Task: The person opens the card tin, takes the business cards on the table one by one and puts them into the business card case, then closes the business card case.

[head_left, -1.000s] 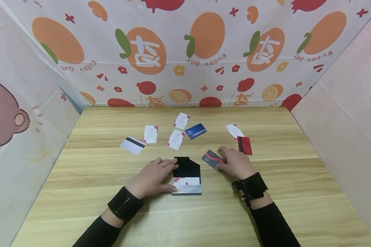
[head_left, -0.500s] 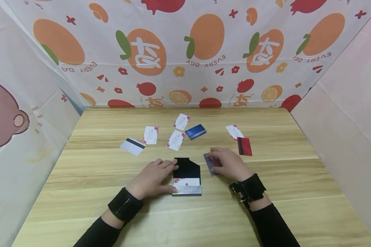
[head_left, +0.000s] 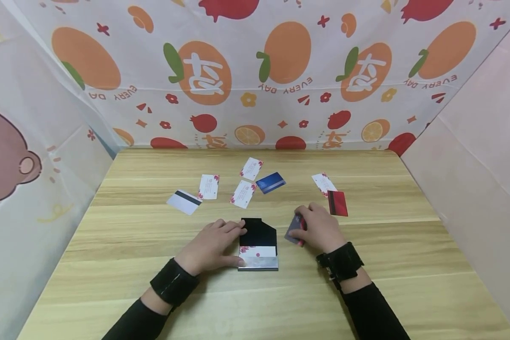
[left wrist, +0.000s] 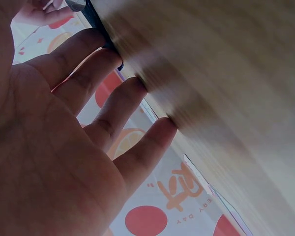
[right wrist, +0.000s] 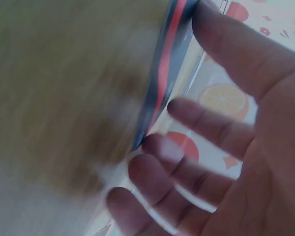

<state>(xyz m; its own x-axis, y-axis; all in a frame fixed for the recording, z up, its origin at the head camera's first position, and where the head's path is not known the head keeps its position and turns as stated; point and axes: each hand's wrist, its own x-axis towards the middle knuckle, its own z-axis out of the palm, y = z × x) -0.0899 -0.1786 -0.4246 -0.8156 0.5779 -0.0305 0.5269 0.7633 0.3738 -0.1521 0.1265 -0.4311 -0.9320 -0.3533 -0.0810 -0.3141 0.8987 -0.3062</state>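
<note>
A card case (head_left: 261, 232) lies opened on the table, its black flap folded back and a white flowered card (head_left: 261, 251) in its silver pocket. My left hand (head_left: 210, 245) rests along the case's left edge, thumb on the lower corner and index finger at the flap. In the left wrist view its extended fingers (left wrist: 130, 152) touch the tabletop. To the right of the case, my right hand (head_left: 320, 226) pinches a dark grey bank card (head_left: 294, 230) with a red stripe, thumb on one end and fingertips on the other; the right wrist view shows this card (right wrist: 163, 73) tilted.
Beyond the hands lie a white card with a black stripe (head_left: 183, 202), a blue card (head_left: 271, 182), a red card (head_left: 338, 203) and several white flowered cards (head_left: 243, 194). A fruit-print cloth (head_left: 246, 66) hangs at the table's back edge.
My right hand has turned the grey card more upright, its grip shifting from the card's right end to around it. The left hand and the case stay in place.
</note>
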